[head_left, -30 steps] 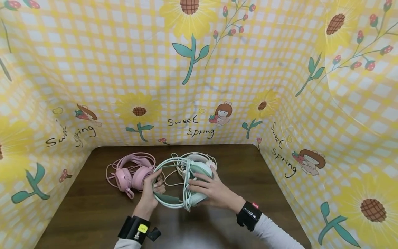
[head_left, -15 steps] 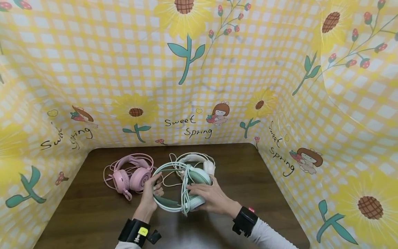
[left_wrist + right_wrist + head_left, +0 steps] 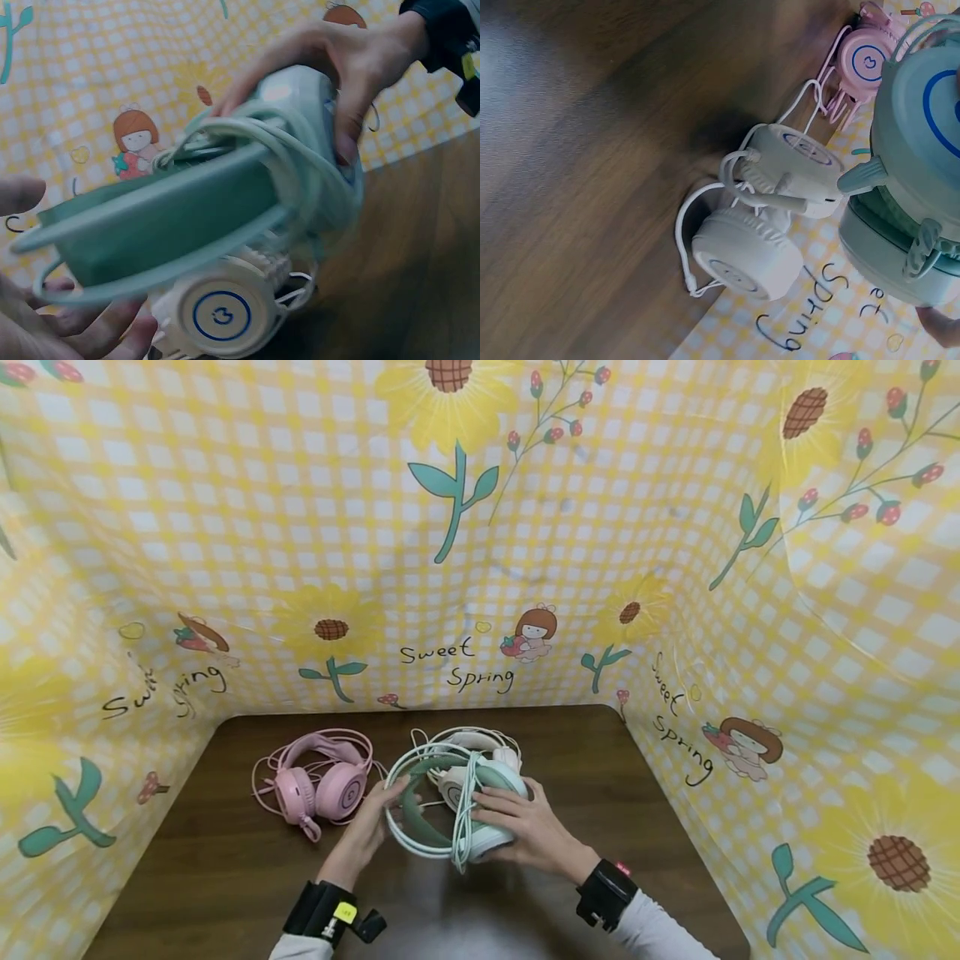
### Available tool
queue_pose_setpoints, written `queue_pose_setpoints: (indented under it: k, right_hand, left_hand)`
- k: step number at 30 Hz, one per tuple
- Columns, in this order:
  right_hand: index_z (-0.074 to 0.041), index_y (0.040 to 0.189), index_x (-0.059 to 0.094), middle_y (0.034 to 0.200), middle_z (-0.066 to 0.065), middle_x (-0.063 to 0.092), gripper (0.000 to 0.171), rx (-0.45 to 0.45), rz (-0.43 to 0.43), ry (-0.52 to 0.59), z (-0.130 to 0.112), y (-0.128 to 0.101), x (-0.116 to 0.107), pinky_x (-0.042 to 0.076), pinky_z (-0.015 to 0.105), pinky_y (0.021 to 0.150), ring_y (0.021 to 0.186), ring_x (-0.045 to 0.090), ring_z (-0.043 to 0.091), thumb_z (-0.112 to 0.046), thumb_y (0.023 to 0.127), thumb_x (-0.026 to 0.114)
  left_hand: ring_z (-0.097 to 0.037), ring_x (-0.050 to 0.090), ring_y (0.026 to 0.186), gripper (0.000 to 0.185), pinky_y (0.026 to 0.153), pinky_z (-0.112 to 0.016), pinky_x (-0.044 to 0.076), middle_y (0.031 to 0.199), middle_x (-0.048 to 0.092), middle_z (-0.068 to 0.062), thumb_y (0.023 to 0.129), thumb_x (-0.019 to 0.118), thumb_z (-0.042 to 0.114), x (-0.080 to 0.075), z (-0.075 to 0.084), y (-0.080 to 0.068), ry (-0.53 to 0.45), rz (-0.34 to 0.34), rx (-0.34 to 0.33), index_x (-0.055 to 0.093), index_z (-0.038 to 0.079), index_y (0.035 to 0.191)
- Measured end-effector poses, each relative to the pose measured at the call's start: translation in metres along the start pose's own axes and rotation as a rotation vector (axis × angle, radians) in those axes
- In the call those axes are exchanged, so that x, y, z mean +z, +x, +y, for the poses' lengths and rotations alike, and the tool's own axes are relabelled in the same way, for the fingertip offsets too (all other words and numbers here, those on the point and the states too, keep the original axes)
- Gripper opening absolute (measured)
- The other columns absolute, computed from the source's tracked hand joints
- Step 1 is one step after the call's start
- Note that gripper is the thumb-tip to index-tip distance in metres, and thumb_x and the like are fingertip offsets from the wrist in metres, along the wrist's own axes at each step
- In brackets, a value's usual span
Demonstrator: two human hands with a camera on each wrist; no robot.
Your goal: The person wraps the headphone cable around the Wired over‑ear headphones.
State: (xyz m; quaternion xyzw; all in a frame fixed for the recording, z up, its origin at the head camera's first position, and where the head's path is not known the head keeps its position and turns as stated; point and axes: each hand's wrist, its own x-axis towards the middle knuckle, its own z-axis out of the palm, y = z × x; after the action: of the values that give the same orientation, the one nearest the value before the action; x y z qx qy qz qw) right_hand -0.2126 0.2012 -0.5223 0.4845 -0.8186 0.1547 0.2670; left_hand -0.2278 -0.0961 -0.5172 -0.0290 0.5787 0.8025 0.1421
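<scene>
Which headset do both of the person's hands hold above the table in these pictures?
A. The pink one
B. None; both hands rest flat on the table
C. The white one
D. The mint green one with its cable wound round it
D. The left hand and right hand both grip the mint green headset, while the pink headset and white headset lie untouched on the table.

Bare table [image 3: 585, 777] lies open on my right; the pink headset [image 3: 318, 781] and white headset [image 3: 480, 745] crowd left and far.
</scene>
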Motion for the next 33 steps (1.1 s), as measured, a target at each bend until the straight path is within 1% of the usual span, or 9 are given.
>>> queue_pose_setpoints:
  k: [4,8,11,15,18,21,27,29,33]
  right_hand:
    - [-0.023,0.13,0.065,0.138,0.003,0.055,0.073,0.059,0.015,-0.04,0.008,-0.004,-0.003,0.035,0.06,0.096,0.132,0.045,0.028,-0.051,0.066,0.088]
    - [-0.023,0.126,0.067,0.132,0.004,0.057,0.07,0.1,0.031,-0.105,0.017,-0.014,-0.004,0.036,0.061,0.091,0.13,0.046,0.03,-0.049,0.065,0.089]
    - [-0.02,0.125,0.068,0.13,0.005,0.06,0.071,0.123,0.071,-0.139,0.024,-0.023,-0.005,0.036,0.063,0.089,0.128,0.047,0.032,-0.047,0.064,0.09]
    - [-0.015,0.123,0.069,0.125,0.005,0.065,0.072,0.193,0.152,-0.174,0.038,-0.033,-0.009,0.034,0.065,0.088,0.125,0.05,0.034,-0.044,0.062,0.09]
    - [-0.013,0.122,0.069,0.119,0.004,0.068,0.071,0.294,0.201,-0.216,0.053,-0.039,-0.012,0.033,0.066,0.087,0.123,0.051,0.035,-0.042,0.061,0.09]
    - [-0.012,0.121,0.069,0.115,0.006,0.068,0.07,0.439,0.217,-0.261,0.07,-0.047,-0.013,0.032,0.067,0.085,0.122,0.05,0.036,-0.04,0.061,0.092]
    - [-0.011,0.12,0.069,0.112,0.011,0.068,0.063,0.755,0.185,-0.298,0.099,-0.071,-0.011,0.028,0.07,0.082,0.124,0.047,0.039,-0.034,0.066,0.092]
    - [-0.01,0.12,0.069,0.112,0.013,0.068,0.062,0.828,0.175,-0.31,0.104,-0.077,-0.009,0.028,0.071,0.082,0.124,0.046,0.04,-0.034,0.067,0.092]
    - [-0.007,0.119,0.07,0.114,0.016,0.068,0.061,0.925,0.168,-0.313,0.112,-0.085,-0.004,0.027,0.075,0.081,0.124,0.046,0.043,-0.034,0.069,0.091]
  left_hand:
    - [-0.019,0.064,0.089,0.043,0.086,-0.039,0.052,0.102,0.064,-0.011,0.103,0.05,0.028,-0.006,-0.007,0.004,0.052,0.012,-0.012,0.037,-0.001,0.132]
    - [-0.032,0.064,0.104,0.054,0.097,-0.049,0.048,0.118,0.061,-0.025,0.104,0.048,0.027,-0.017,-0.022,0.004,0.069,0.029,-0.02,0.03,-0.007,0.142]
    - [-0.038,0.063,0.108,0.055,0.098,-0.053,0.047,0.121,0.06,-0.029,0.103,0.048,0.025,-0.03,-0.036,-0.001,0.1,0.065,-0.02,0.03,-0.01,0.141]
    - [-0.038,0.065,0.104,0.049,0.092,-0.051,0.051,0.114,0.064,-0.025,0.102,0.051,0.022,-0.051,-0.054,-0.011,0.115,0.156,-0.072,0.037,-0.009,0.136]
    - [-0.034,0.067,0.1,0.045,0.086,-0.049,0.054,0.107,0.066,-0.018,0.1,0.054,0.022,-0.066,-0.065,-0.019,0.093,0.22,-0.124,0.04,-0.006,0.132]
    - [-0.031,0.068,0.096,0.041,0.083,-0.046,0.056,0.104,0.067,-0.016,0.1,0.055,0.02,-0.077,-0.074,-0.025,0.064,0.258,-0.143,0.041,-0.005,0.129]
    - [-0.032,0.067,0.095,0.036,0.085,-0.046,0.056,0.105,0.063,-0.02,0.101,0.051,0.015,-0.087,-0.088,-0.032,-0.01,0.271,-0.126,0.039,-0.008,0.126]
    - [-0.031,0.067,0.094,0.036,0.085,-0.047,0.056,0.104,0.062,-0.02,0.101,0.05,0.014,-0.087,-0.09,-0.033,-0.029,0.272,-0.122,0.038,-0.008,0.126]
    - [-0.03,0.067,0.092,0.036,0.084,-0.048,0.056,0.101,0.06,-0.019,0.102,0.045,0.014,-0.089,-0.093,-0.036,-0.046,0.272,-0.12,0.033,-0.009,0.128]
